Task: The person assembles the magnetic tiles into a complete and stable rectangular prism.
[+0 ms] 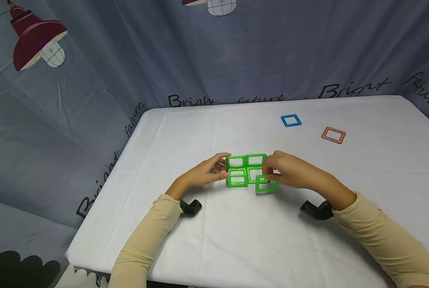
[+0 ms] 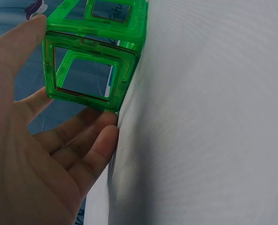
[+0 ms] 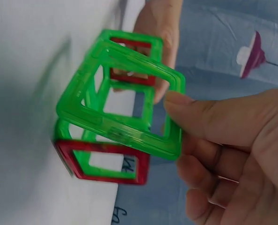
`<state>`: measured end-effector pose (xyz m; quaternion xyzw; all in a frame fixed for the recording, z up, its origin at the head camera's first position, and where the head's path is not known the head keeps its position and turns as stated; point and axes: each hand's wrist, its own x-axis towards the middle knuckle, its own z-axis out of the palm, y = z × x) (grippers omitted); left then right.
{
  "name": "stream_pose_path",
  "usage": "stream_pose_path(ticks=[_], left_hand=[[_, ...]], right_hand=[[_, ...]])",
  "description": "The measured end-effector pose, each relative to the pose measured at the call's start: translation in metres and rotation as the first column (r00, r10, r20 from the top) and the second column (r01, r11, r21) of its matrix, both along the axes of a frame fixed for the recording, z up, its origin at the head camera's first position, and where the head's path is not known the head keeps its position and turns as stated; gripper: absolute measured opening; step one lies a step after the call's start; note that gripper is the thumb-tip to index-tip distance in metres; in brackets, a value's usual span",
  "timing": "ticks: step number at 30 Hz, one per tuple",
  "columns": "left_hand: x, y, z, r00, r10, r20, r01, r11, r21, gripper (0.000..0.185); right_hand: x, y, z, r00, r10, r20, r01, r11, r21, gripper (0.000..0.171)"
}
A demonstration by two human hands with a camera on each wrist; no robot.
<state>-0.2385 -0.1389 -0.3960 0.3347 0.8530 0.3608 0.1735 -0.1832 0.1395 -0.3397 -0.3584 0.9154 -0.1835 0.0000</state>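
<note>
A box-like structure of green magnetic frame tiles (image 1: 237, 161) stands on the table, with red frame tiles (image 3: 142, 179) visible at its ends in the right wrist view. My left hand (image 1: 204, 171) holds its left end, thumb on the near side and a finger at the far corner. Between thumb and fingers, my right hand (image 1: 294, 170) pinches a single green square tile (image 3: 115, 133). That tile is tilted at the near right part of the structure, and whether they touch I cannot tell. In the left wrist view, the green structure (image 2: 93, 101) rises beside my fingertips.
Beyond my right hand lie a blue frame tile (image 1: 291, 125) and an orange frame tile (image 1: 334, 140), both flat on the white-covered table (image 1: 214, 240). A grey printed curtain (image 1: 236, 60) hangs behind the table. Black wrist cameras (image 1: 318, 211) sit under both wrists.
</note>
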Motion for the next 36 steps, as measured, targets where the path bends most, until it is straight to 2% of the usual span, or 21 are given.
stream_pose_path(ticks=[7,14,23,36], left_hand=[[-0.001,0.000,-0.002,1.000,-0.004,-0.007,0.004,1.000,0.002,0.064],[-0.001,0.000,-0.002,1.000,0.004,-0.009,-0.004,1.000,-0.005,0.065],[-0.002,0.000,-0.003,1.000,-0.003,-0.011,0.003,1.000,0.004,0.064],[-0.001,0.000,-0.001,1.000,0.001,-0.005,-0.001,1.000,-0.012,0.067]], right_hand=[[0.001,-0.011,-0.010,0.996,0.025,-0.085,-0.025,1.000,-0.005,0.014],[-0.002,-0.017,-0.017,0.990,0.000,-0.143,0.002,1.000,0.014,0.015],[-0.004,-0.017,-0.021,0.959,0.017,-0.282,-0.019,1.000,-0.002,0.017],[-0.003,-0.018,-0.020,0.930,0.026,-0.367,0.003,0.997,0.079,0.014]])
